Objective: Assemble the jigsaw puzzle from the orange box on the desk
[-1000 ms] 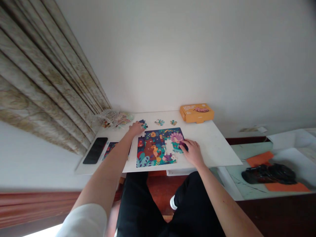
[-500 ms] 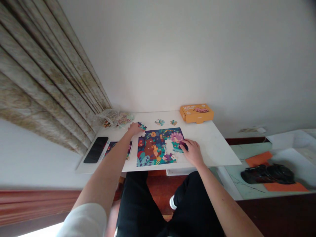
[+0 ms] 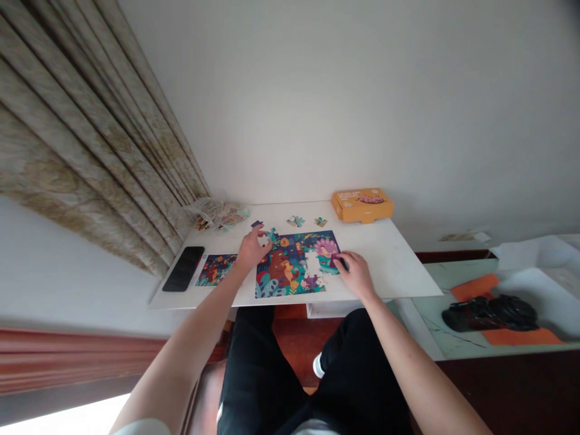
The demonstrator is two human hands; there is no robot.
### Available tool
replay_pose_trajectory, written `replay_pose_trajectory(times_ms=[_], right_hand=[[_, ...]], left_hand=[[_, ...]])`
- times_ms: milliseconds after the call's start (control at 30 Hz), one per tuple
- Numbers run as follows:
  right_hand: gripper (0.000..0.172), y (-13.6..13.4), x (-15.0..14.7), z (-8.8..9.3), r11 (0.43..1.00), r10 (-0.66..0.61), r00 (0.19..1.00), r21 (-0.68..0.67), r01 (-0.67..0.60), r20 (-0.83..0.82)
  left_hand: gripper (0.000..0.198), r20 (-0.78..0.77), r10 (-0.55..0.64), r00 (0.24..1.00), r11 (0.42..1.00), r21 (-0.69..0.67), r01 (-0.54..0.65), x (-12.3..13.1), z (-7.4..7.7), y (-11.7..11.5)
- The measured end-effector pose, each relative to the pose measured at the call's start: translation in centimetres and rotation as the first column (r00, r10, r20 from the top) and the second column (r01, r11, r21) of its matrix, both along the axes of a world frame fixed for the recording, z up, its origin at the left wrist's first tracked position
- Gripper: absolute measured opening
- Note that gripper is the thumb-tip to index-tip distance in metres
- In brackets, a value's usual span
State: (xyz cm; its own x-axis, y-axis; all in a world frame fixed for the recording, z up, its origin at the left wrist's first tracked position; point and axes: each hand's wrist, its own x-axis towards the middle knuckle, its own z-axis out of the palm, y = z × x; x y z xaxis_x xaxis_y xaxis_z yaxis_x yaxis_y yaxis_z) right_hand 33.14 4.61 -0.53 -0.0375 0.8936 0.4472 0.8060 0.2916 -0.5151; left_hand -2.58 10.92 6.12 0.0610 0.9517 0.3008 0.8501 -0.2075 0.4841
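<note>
A colourful jigsaw puzzle (image 3: 283,269), mostly joined, lies on the white table, with a white gap right of its middle. My left hand (image 3: 254,244) is closed on a teal puzzle piece (image 3: 271,234) above the puzzle's upper left corner. A dark puzzle piece (image 3: 257,224) lies just beyond its fingers. At the puzzle's right edge my right hand (image 3: 356,272) pinches a dark purple puzzle piece (image 3: 338,260). Two loose pieces, a pale blue one (image 3: 296,221) and a yellow-teal one (image 3: 321,222), rest behind the puzzle.
An orange puzzle box (image 3: 362,205) stands at the back right. A picture card (image 3: 216,270) and a black phone (image 3: 183,269) lie on the left, with a clear plastic bag (image 3: 212,213) behind them. A dark bottle (image 3: 489,314) lies on the marbled surface at right.
My left hand has lifted a teal piece from the table's back left and brought it right, towards the puzzle. My right hand stays at the puzzle's right edge. The view has shifted slightly.
</note>
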Motion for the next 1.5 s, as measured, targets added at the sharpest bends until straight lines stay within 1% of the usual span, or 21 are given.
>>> replay_pose_trajectory(times_ms=[133,200,233,267,333,400,433,467,533,667,733,800,900,1033,1133,1233,1367,1500], right_hand=[[0.032,-0.7,-0.3,1.1,0.999,-0.008,0.986,0.045,0.015,-0.164],[0.033,-1.3,-1.3,1.4,0.999,-0.019,0.961,0.023,0.026,-0.277],[0.034,-1.6,-2.2,1.5,1.0,-0.015,0.935,-0.008,0.013,-0.354],[0.035,-1.9,-3.2,1.6,0.999,-0.007,0.897,-0.05,-0.017,-0.442],[0.039,-2.6,-5.6,1.7,0.979,0.005,0.779,-0.155,-0.131,-0.627],[0.047,-3.2,-7.9,2.0,0.928,-0.018,0.636,-0.249,-0.277,-0.772],[0.05,-3.5,-8.8,2.3,0.901,-0.04,0.571,-0.277,-0.334,-0.82],[0.052,-3.7,-9.6,2.6,0.879,-0.058,0.524,-0.292,-0.377,-0.85],[0.052,-4.1,-10.4,3.2,0.853,-0.075,0.477,-0.304,-0.424,-0.876],[0.046,-4.7,-10.5,4.3,0.85,-0.051,0.466,-0.283,-0.445,-0.883],[0.047,-5.0,-10.1,4.5,0.852,-0.026,0.466,-0.264,-0.453,-0.885],[0.048,-5.1,-9.7,4.4,0.854,0.004,0.488,-0.25,-0.455,-0.873],[0.047,-4.9,-8.3,4.0,0.874,0.027,0.534,-0.239,-0.423,-0.845],[0.055,-4.2,-4.9,3.0,0.928,-0.03,0.584,-0.239,-0.284,-0.811],[0.06,-3.8,-2.1,2.2,0.953,-0.085,0.609,-0.242,-0.18,-0.788],[0.061,-3.7,-0.2,1.5,0.96,-0.113,0.631,-0.249,-0.131,-0.767],[0.061,-3.9,0.5,0.9,0.958,-0.125,0.645,-0.261,-0.119,-0.754],[0.06,-3.8,0.1,0.8,0.954,-0.121,0.643,-0.267,-0.134,-0.757]], left_hand=[[0.056,-0.068,-0.065,0.996,0.992,0.103,0.071,1.1,-0.4,-3.3],[0.051,-0.096,-0.085,0.992,0.986,0.136,0.097,1.7,-0.7,-4.6],[0.049,-0.108,-0.097,0.989,0.983,0.143,0.112,2.0,-0.9,-5.1],[0.047,-0.119,-0.112,0.987,0.981,0.144,0.128,2.4,-1.0,-5.6],[0.044,-0.142,-0.145,0.979,0.977,0.135,0.165,3.1,-1.1,-6.5],[0.042,-0.161,-0.179,0.971,0.971,0.132,0.201,4.0,-1.1,-7.3],[0.041,-0.168,-0.197,0.966,0.965,0.14,0.221,4.4,-1.1,-7.6],[0.04,-0.173,-0.217,0.961,0.958,0.151,0.243,4.9,-1.1,-8.0],[0.039,-0.177,-0.255,0.95,0.942,0.178,0.286,5.6,-0.9,-8.7],[0.039,-0.154,-0.3,0.941,0.916,0.228,0.329,6.5,-0.6,-9.8],[0.04,-0.133,-0.324,0.937,0.907,0.237,0.347,6.6,-0.5,-10.1],[0.043,-0.109,-0.353,0.929,0.902,0.223,0.369,6.7,-0.6,-10.3],[0.048,-0.07,-0.367,0.928,0.908,0.189,0.373,6.6,-1.1,-10.2],[0.034,-0.052,-0.331,0.942,0.926,0.174,0.335,6.0,-2.3,-10.0],[0.029,-0.094,-0.325,0.941,0.931,0.143,0.335,5.5,-3.3,-10.1],[0.031,-0.17,-0.337,0.926,0.931,0.088,0.354,5.2,-4.1,-10.5],[0.037,-0.223,-0.322,0.92,0.941,0.03,0.337,5.2,-4.8,-10.8],[0.038,-0.229,-0.311,0.923,0.945,0.031,0.326,5.3,-5.0,-10.7]])
